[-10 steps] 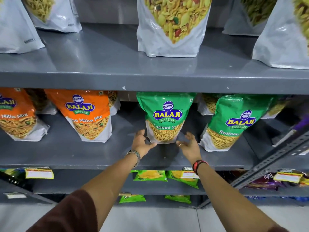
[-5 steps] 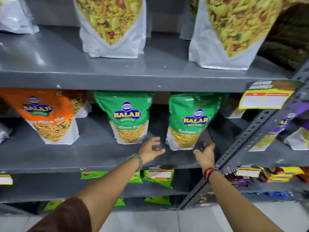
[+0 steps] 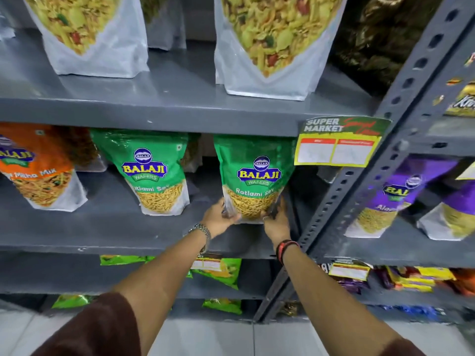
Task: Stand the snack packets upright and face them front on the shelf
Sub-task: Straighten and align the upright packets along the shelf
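Observation:
A green Balaji Ratlami Sev packet [image 3: 257,173] stands upright, label forward, at the right end of the grey middle shelf [image 3: 108,235]. My left hand [image 3: 218,218] grips its lower left corner and my right hand [image 3: 276,222] grips its lower right corner. A second green Ratlami Sev packet [image 3: 154,173] stands upright to the left, label forward, untouched. Further left stands an orange Mitha Mix packet [image 3: 43,173], partly cut off by the frame edge.
A slanted perforated steel upright [image 3: 359,181] rises just right of my right hand, with a Super Market price tag [image 3: 339,142] on the shelf edge above. Purple packets [image 3: 395,199] fill the neighbouring rack. White namkeen pouches [image 3: 272,47] stand on the upper shelf; green packets [image 3: 218,271] lie on the lower shelves.
The view has swung right and closer. Both hands left the left green packet, moved to the right green packet and closed on its bottom corners.

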Tool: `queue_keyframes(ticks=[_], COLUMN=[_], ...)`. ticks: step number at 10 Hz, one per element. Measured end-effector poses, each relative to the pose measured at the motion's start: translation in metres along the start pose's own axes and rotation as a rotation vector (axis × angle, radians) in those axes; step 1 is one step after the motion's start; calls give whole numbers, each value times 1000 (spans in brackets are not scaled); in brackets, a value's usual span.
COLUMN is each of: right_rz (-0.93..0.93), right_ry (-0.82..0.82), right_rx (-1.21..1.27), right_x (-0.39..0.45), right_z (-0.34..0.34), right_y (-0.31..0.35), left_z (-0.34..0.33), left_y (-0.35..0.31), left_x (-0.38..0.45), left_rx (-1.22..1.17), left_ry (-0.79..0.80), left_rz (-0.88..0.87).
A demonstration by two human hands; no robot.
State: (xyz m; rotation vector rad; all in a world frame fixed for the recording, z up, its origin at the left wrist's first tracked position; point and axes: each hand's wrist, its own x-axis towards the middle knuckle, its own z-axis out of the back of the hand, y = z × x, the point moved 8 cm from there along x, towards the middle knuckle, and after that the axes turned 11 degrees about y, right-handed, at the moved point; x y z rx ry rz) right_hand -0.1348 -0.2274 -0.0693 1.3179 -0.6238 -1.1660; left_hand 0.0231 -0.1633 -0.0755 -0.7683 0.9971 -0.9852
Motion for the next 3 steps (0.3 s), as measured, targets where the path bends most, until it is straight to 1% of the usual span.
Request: queue_keyframes(ticks=[1, 2, 3], right_rz=[4, -37, 64], right_ry=[39, 49, -58], right_rx=[-42, -71, -100], right_x=[-7, -13, -41], right_z=[2, 7, 15], right_y=[7, 6, 10], left_z=[0, 0, 17], left_y=[-4, -11, -30], left_x=[-4, -12, -51], left_rx=[-32, 89, 274], left_ry=[16, -16, -286], left_rz=[13, 13, -80])
